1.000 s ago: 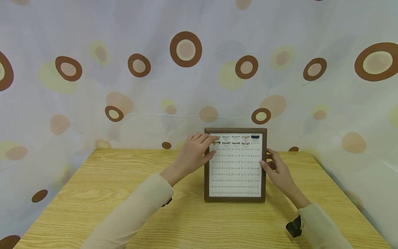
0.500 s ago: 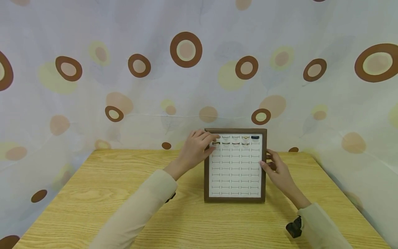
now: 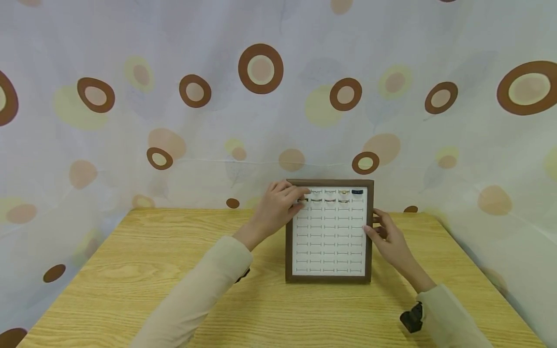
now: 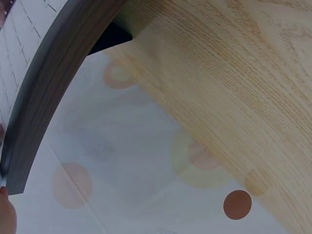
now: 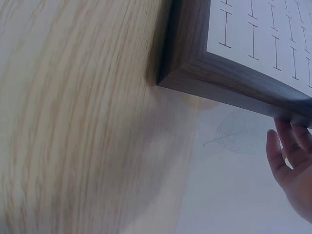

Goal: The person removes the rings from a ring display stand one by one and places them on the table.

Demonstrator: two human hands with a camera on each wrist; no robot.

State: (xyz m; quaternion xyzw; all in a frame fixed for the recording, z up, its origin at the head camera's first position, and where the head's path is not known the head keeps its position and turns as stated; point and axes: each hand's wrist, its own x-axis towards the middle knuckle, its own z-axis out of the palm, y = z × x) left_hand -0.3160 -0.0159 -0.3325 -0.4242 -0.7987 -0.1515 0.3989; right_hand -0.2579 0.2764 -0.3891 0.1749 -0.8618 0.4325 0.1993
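My left hand is at the top left part of the brown frame. It is a tiny bit more to the right than it was a second ago. The big change is my thumb. It was lower down, with a wide gap to my finger, and now it is up close to the dark gold ring at the left end of the frame's second row. I can't tell if I am pinching that ring or am only near it. I think it is the ring I am busy with.

Going right, the frame stands up on the surface, in the same spot as before. In its second row there are three more thin rings. Above them, in its top row, I see two silvery rings, then a gold ring and a dark blue ring.

At the frame's right side, my right hand has not moved. It grips the edge, thumb in front, which I think helps keep the frame still.
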